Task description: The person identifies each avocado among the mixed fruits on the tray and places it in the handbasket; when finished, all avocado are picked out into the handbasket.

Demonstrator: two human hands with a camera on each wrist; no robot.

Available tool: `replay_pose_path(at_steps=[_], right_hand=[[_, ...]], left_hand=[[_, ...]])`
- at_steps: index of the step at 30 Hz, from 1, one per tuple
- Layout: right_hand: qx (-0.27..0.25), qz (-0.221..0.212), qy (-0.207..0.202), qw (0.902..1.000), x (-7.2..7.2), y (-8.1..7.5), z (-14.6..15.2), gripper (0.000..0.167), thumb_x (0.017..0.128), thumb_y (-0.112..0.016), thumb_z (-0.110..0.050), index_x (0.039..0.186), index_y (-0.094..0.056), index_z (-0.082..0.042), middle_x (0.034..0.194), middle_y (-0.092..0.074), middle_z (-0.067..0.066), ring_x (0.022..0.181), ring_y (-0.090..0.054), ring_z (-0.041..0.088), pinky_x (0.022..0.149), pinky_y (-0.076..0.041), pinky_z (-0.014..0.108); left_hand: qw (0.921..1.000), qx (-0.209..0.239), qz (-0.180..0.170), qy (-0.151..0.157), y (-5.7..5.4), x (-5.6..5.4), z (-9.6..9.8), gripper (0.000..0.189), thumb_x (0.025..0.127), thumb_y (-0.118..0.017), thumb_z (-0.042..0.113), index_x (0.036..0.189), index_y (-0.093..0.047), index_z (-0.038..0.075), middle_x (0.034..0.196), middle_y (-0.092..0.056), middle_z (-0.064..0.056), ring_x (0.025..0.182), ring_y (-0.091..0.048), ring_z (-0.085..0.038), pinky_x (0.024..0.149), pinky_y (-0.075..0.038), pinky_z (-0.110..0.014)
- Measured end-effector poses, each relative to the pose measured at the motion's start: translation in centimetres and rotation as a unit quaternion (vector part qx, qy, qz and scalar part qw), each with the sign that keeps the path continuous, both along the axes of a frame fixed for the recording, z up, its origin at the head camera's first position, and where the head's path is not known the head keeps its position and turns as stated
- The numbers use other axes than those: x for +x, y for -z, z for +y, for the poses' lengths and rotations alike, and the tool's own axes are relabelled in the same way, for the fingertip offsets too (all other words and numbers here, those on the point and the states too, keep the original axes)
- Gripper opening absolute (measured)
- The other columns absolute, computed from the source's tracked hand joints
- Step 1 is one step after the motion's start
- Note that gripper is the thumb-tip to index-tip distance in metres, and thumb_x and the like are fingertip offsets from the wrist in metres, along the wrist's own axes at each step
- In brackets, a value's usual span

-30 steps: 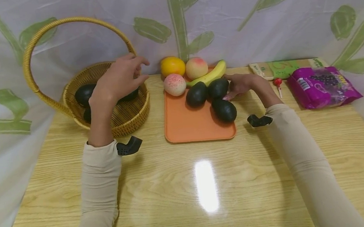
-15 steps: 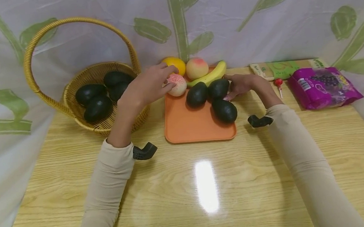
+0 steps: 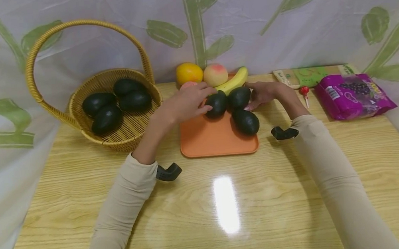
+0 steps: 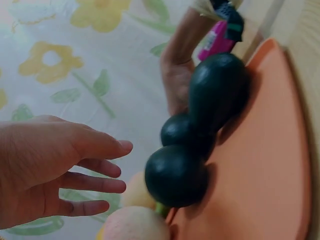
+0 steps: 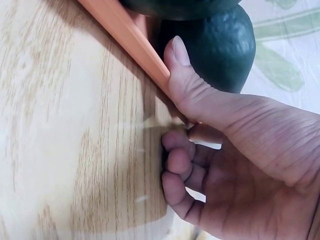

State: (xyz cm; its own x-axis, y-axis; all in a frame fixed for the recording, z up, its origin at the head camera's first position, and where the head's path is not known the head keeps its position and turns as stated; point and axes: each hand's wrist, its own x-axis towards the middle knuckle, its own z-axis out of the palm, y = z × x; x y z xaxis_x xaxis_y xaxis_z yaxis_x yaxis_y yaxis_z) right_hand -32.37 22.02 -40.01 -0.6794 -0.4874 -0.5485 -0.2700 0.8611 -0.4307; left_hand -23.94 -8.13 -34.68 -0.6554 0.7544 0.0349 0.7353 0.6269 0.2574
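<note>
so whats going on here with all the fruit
A person is working over an orange tray of fruit. The left hand reaches, fingers spread, to the nearest of three avocados on the tray; whether it grips yet is unclear. The right hand rests at the tray's right edge, thumb against it beside another avocado. Four avocados lie in the wicker basket.

table (image 3: 84,199) | basket (image 3: 128,133) | tray (image 3: 215,143) | purple bag (image 3: 353,95) | lollipop (image 3: 304,91)

head: high, forward-down, wide | wrists: close, low | shared: orange tray (image 3: 215,139)
</note>
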Motion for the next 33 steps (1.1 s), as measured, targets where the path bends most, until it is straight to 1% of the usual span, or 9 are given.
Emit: replay_pose_path(at_steps=[3,4,10,17,19,22,24,29,33], right_hand=[[0.002,-0.001,0.000,1.0000,0.0,0.0,-0.1,0.115,0.091,-0.079,-0.045,0.167,-0.005,0.000,0.155,-0.044,0.034,0.146,-0.042,0.042,0.127,-0.030,0.056],[0.003,-0.001,-0.001,1.0000,0.0,0.0,-0.1,0.115,0.091,-0.079,-0.045,0.167,-0.004,-0.001,0.155,-0.044,0.035,0.147,-0.042,0.043,0.126,-0.030,0.057],[0.007,0.002,0.001,1.0000,-0.1,-0.1,-0.2,0.117,0.090,-0.079,-0.047,0.167,-0.004,-0.002,0.154,-0.044,0.034,0.145,-0.042,0.042,0.126,-0.030,0.057],[0.008,0.000,0.005,1.0000,0.0,-0.1,-0.1,0.118,0.090,-0.079,-0.049,0.167,-0.003,-0.002,0.158,-0.040,0.035,0.151,-0.038,0.046,0.127,-0.028,0.058],[0.010,0.001,0.004,0.9999,0.0,0.0,-0.1,0.119,0.090,-0.079,-0.050,0.167,-0.002,-0.002,0.156,-0.042,0.035,0.149,-0.040,0.046,0.127,-0.029,0.058],[0.008,0.003,0.003,1.0000,0.0,0.0,0.0,0.119,0.089,-0.079,-0.050,0.167,-0.003,-0.002,0.156,-0.043,0.035,0.149,-0.041,0.046,0.126,-0.030,0.058],[0.007,0.005,0.001,1.0000,-0.1,0.0,-0.1,0.120,0.089,-0.079,-0.050,0.167,-0.003,-0.001,0.159,-0.039,0.035,0.151,-0.038,0.047,0.127,-0.029,0.058],[0.002,0.004,-0.001,1.0000,0.0,0.0,-0.2,0.120,0.089,-0.079,-0.051,0.167,-0.004,0.000,0.162,-0.034,0.036,0.153,-0.033,0.049,0.128,-0.027,0.058],[-0.006,0.006,-0.003,1.0000,0.0,0.0,-0.2,0.115,0.089,-0.080,-0.048,0.166,-0.009,-0.001,0.163,-0.032,0.035,0.154,-0.031,0.048,0.127,-0.027,0.059]], left_hand=[[0.9998,-0.015,-0.012,0.002,0.4,0.4,0.7,0.047,0.103,-0.068,0.021,0.146,-0.057,0.005,0.144,-0.056,-0.017,0.123,-0.060,-0.033,0.113,-0.050,-0.045],[0.9997,-0.023,-0.012,0.002,0.5,0.4,0.9,0.048,0.103,-0.067,0.023,0.147,-0.057,0.006,0.145,-0.054,-0.017,0.125,-0.060,-0.033,0.113,-0.050,-0.046],[0.9988,-0.043,-0.024,0.003,1.2,0.6,1.4,0.052,0.104,-0.066,0.025,0.152,-0.053,0.009,0.152,-0.046,-0.017,0.132,-0.058,-0.034,0.115,-0.049,-0.048],[0.9987,-0.033,-0.028,0.025,1.8,0.6,1.6,0.052,0.102,-0.069,0.020,0.150,-0.054,0.006,0.157,-0.042,-0.019,0.135,-0.055,-0.042,0.120,-0.043,-0.051],[0.9986,-0.033,-0.031,0.027,2.1,0.6,1.6,0.052,0.102,-0.069,0.019,0.150,-0.054,0.006,0.159,-0.041,-0.019,0.138,-0.052,-0.042,0.122,-0.041,-0.050],[0.9982,-0.039,-0.041,0.021,2.4,0.6,1.7,0.053,0.102,-0.068,0.019,0.151,-0.053,0.007,0.165,-0.037,-0.017,0.146,-0.046,-0.041,0.126,-0.036,-0.050],[0.9979,-0.043,-0.046,0.017,2.4,0.6,1.7,0.052,0.102,-0.068,0.019,0.151,-0.054,0.008,0.166,-0.036,-0.016,0.149,-0.043,-0.040,0.127,-0.034,-0.050],[0.9981,-0.025,-0.054,0.017,2.4,0.5,1.8,0.050,0.100,-0.071,0.017,0.146,-0.058,0.007,0.154,-0.049,-0.014,0.139,-0.052,-0.034,0.123,-0.038,-0.049],[0.9973,-0.033,-0.064,0.016,2.5,0.5,2.0,0.059,0.098,-0.074,0.018,0.152,-0.053,0.009,0.144,-0.053,-0.012,0.129,-0.054,-0.031,0.118,-0.039,-0.048]])
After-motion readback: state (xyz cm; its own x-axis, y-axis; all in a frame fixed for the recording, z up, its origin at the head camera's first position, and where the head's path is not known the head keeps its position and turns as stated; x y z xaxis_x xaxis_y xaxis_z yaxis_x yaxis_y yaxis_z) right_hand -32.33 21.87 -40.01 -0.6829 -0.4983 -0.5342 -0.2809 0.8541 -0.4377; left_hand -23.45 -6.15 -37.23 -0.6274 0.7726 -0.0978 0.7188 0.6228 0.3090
